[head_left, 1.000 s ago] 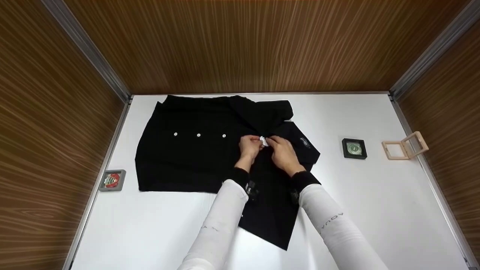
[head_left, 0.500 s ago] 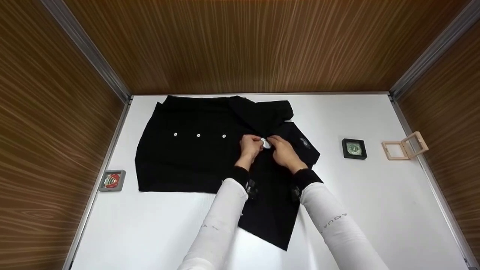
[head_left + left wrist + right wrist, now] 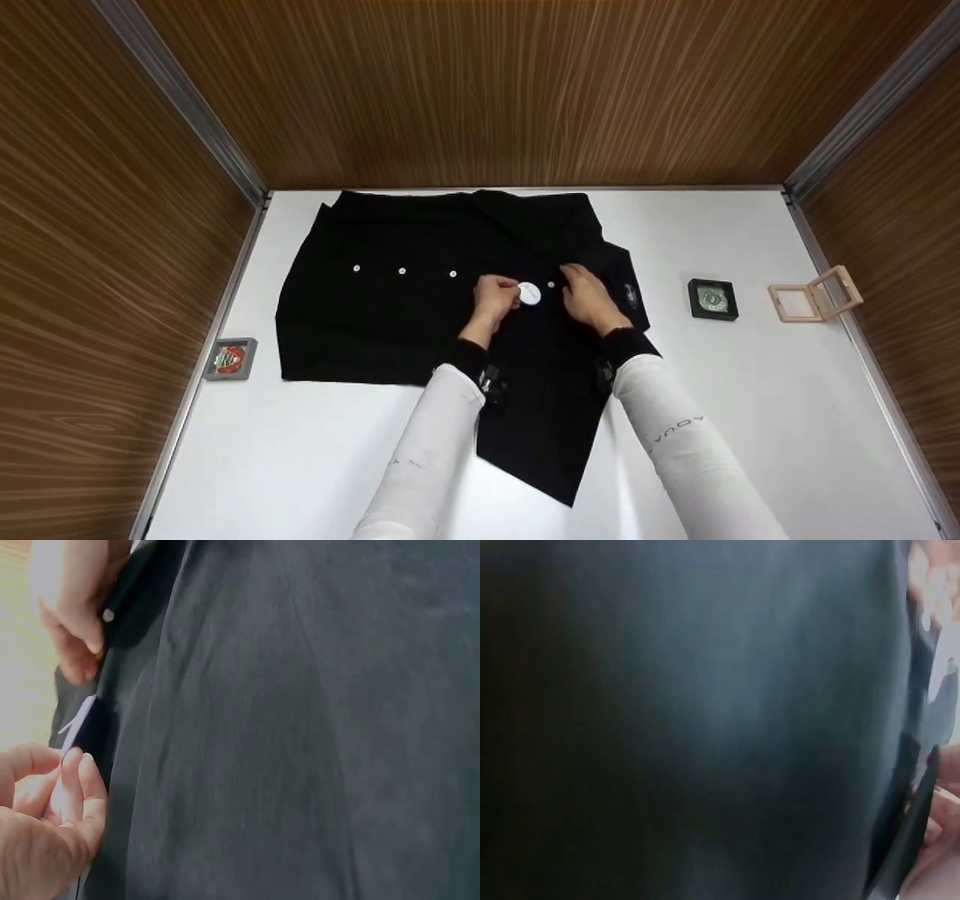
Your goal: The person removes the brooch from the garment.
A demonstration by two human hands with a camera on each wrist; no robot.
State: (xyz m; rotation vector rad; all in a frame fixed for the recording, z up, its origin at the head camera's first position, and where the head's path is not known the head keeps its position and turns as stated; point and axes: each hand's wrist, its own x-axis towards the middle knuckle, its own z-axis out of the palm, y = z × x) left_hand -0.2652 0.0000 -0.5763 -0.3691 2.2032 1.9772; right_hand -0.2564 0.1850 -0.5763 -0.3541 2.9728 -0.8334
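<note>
Seemingly mid-pinning, the left hand [image 3: 495, 295] pinches a white badge [image 3: 529, 294] on the black shirt [image 3: 390, 315]; the right hand [image 3: 590, 294] grips the placket, steadying next.

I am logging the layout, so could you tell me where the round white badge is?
In the head view the round white badge lies on the black shirt, mid-table, at the left hand, with the right hand just right.

One black shirt [image 3: 420, 300], one white badge [image 3: 529, 294], three framed boxes [image 3: 712, 298], two hands [image 3: 495, 296]
</note>
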